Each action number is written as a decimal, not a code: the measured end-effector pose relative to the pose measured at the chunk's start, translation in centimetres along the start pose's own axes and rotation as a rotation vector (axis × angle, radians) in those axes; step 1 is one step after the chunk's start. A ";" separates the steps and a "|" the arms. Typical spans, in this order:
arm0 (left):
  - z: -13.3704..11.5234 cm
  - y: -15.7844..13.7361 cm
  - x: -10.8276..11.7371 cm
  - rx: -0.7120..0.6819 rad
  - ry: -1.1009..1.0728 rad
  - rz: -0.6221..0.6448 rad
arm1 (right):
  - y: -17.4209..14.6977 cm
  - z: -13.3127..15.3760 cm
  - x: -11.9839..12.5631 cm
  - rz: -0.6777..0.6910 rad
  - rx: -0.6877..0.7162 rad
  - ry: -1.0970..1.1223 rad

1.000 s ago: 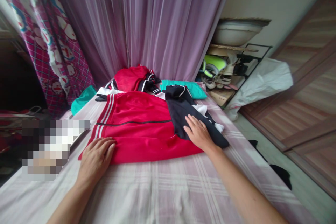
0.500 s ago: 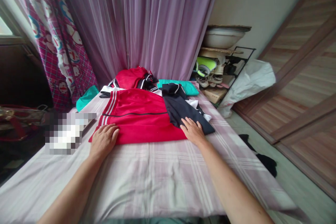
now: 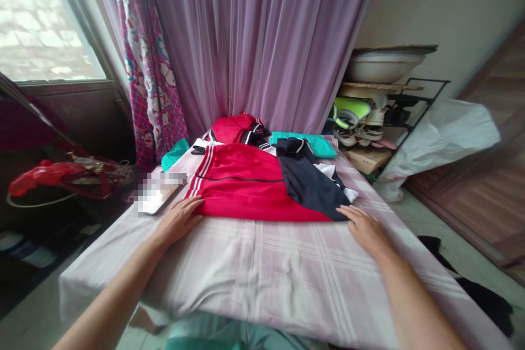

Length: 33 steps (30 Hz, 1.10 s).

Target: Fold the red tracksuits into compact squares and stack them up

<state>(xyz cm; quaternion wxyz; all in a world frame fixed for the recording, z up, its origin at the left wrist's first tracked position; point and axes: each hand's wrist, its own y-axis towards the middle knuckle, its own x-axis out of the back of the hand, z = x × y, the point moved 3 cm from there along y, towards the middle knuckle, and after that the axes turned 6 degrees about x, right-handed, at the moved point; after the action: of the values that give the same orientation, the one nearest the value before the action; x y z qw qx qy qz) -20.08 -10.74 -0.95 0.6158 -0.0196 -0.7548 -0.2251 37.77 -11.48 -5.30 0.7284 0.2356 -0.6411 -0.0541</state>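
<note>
A red and navy jacket (image 3: pixel 241 188) with white stripes along its left edge lies folded flat on the cloth-covered table (image 3: pixel 262 268). My left hand (image 3: pixel 180 219) rests its outstretched fingers on the jacket's near left corner. At the near right corner, the fingertips of my right hand (image 3: pixel 365 227) touch the navy part, fingers extended. Both hands look open, palms down. Behind the jacket sits a bunched red and black garment (image 3: pixel 232 128). A teal folded cloth (image 3: pixel 324 146) lies to its right, and white fabric (image 3: pixel 326 170) shows from under the navy part.
A blurred-out flat object (image 3: pixel 158 197) lies left of the jacket, with a teal cloth (image 3: pixel 175 154) beyond it. Purple curtains (image 3: pixel 262 38) hang behind the table. To the right stand a shoe rack (image 3: pixel 381 115) and a white bag (image 3: pixel 447 136); dark cloth (image 3: pixel 484 295) lies on the floor.
My right hand has slid right, from on top of the jacket to its near right corner. My left hand stays at the left corner. The view has shifted left.
</note>
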 end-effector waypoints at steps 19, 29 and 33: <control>-2.5 0.3 1.9 -0.095 0.070 0.145 | -1.7 1.3 4.5 0.127 0.017 -0.194; -3.6 3.7 0.9 0.041 0.033 0.089 | 3.9 5.9 4.3 0.014 0.070 -0.055; -3.1 3.9 -2.0 0.132 0.073 0.127 | 4.0 6.0 0.5 0.122 -0.105 -0.112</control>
<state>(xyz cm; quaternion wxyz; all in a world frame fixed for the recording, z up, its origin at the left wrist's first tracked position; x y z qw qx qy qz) -15.55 -7.89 -1.12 0.6559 -0.0188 -0.7423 -0.1360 31.23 -9.74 -2.82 0.7046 0.1541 -0.6904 -0.0562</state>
